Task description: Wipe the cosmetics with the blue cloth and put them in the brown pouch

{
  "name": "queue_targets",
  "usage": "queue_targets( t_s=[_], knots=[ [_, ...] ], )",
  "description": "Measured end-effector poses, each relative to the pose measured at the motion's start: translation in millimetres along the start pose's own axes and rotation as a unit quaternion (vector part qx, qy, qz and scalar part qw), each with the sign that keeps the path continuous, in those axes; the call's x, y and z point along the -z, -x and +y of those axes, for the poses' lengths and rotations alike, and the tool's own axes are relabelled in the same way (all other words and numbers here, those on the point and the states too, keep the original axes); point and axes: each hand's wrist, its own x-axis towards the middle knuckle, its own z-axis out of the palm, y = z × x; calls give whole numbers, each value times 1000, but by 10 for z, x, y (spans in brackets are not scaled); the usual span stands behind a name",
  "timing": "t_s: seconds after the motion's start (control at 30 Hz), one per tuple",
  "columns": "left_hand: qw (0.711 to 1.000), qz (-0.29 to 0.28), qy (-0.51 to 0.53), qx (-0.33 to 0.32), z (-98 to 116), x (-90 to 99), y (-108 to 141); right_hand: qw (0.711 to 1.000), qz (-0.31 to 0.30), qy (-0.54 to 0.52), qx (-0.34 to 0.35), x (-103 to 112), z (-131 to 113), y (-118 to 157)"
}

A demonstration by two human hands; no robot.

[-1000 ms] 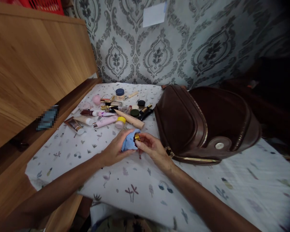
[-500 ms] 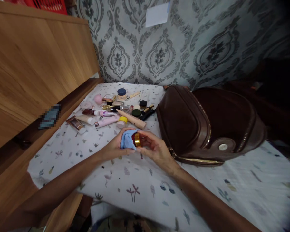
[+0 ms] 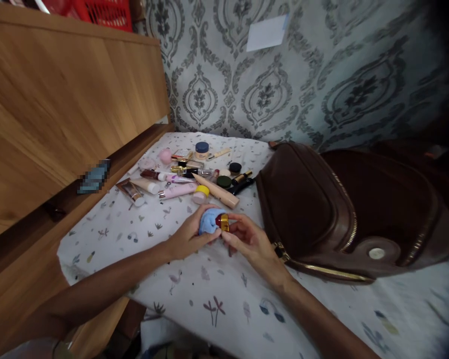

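Note:
My left hand (image 3: 190,234) is closed on a blue cloth (image 3: 208,221), which wraps part of a small dark red jar (image 3: 219,222) with a shiny gold band or lid (image 3: 225,223). With thumb and fingertips, my right hand (image 3: 249,242) grips the gold end from the right side. Just beyond my hands lie a pink pot with a yellow lid (image 3: 201,193), a peach-coloured tapered tube (image 3: 217,191) and a pink tube (image 3: 177,190). The jar's underside and most of its body are hidden by the cloth and fingers.
A large brown leather bag (image 3: 299,199) stands on the right of the patterned white sheet (image 3: 194,309). Several cosmetics lie behind my hands, including a jar with a blue lid (image 3: 202,149). A wooden cabinet (image 3: 75,94) rises at the left, with a red basket (image 3: 107,14) on top.
The view has shifted, so everything sits a little further right and lower. Both hands still hold the jar and cloth; more of the red body shows beside the gold part.

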Motion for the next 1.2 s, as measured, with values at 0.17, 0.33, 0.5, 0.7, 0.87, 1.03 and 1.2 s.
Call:
queue_targets(
  t_s=[0.17, 0.33, 0.5, 0.7, 0.87, 1.03, 1.2],
  knots=[
    [997, 22, -57, -38, -16, 22, -8, 1000, -2, -11, 24, -9, 10, -4],
    [998, -6, 51, 35, -22, 26, -49, 986, 26, 102, 131, 21, 50, 26],
    [976, -26, 158, 148, -38, 17, -70, 945, 31, 237, 224, 36, 28, 55],
    [989, 20, 110, 93, -19, -24, -17, 970, 59, 206, 118, -57, -18, 62],
    [998, 22, 22, 46, -9, -28, 19, 976, 38, 202, 73, -82, -26, 68],
    [998, 27, 36, 38, 2, -1, -16, 953, 34, 258, 157, -28, -18, 101],
    [986, -42, 105, 124, 23, 14, -56, 915, 14, 319, 248, -18, -35, 127]
  ],
)
